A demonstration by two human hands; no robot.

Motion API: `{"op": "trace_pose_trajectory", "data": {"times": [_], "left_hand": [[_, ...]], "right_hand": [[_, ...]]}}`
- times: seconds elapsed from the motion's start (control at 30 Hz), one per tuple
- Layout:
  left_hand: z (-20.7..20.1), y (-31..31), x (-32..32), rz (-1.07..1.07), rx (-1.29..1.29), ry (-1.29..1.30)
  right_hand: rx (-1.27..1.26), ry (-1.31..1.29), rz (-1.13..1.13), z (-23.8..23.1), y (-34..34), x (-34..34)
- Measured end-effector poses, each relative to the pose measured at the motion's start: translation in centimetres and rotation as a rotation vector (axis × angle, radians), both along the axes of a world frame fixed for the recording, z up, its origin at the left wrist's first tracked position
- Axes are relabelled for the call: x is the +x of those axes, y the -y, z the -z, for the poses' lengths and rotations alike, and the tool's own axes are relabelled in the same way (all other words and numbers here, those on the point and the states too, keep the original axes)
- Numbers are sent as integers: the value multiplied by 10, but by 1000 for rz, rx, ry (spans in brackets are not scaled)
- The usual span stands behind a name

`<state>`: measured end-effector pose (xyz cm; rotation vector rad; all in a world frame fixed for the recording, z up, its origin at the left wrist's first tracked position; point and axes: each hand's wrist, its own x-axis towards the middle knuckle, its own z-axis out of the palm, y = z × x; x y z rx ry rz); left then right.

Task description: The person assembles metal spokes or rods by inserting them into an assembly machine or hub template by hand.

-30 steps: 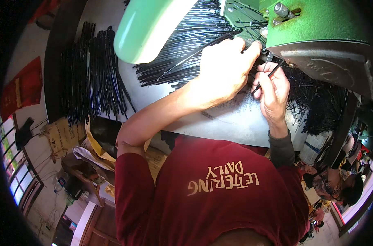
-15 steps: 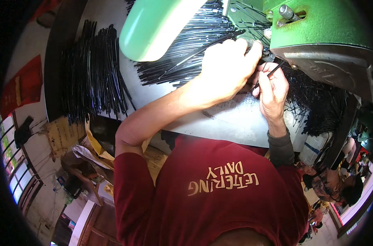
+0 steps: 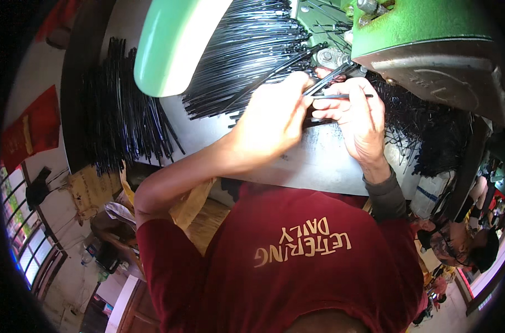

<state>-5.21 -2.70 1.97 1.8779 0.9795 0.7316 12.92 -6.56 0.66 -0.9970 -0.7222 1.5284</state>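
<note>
My left hand (image 3: 277, 114) is closed by the machine, its fingertips around the lower end of a few thin black metal rods (image 3: 331, 77) that slant up toward the machine head. My right hand (image 3: 359, 114) faces it and pinches a single thin black rod (image 3: 344, 96), lying nearly level between thumb and fingers. The two hands' fingertips almost meet. Behind my left hand, a wide layer of similar black rods (image 3: 247, 61) covers the metal worktable (image 3: 313, 161). Part of what my left fingers grip is hidden behind the hand.
A green machine head (image 3: 424, 33) with a dark metal underside stands at the right. A pale green rounded arm (image 3: 172, 47) hangs over the table. Another rod bundle (image 3: 127, 105) lies at left; a tangled dark heap (image 3: 438, 127) sits at right. Another person (image 3: 458, 244) is at far right.
My left hand has drawn back left and slightly down from the machine, uncovering the slanted rods. The rod in my right hand has turned from slanted to nearly level. The view has shifted a little.
</note>
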Motion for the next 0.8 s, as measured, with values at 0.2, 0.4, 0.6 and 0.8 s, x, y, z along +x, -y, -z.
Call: {"op": "trace_pose_trajectory", "data": {"times": [0.2,0.4,0.6,0.8], "left_hand": [[-21,-21,-17,90,-888,232],[-17,-27,-20,116,-832,251],[-13,-33,-26,176,-875,197],[-13,-25,-46,163,-934,315]], "right_hand": [[10,-100,19,6,-1,-3],[-14,-28,20,5,-3,-3],[-50,-75,-17,5,-8,-1],[-28,-123,-37,5,-13,-5]]}}
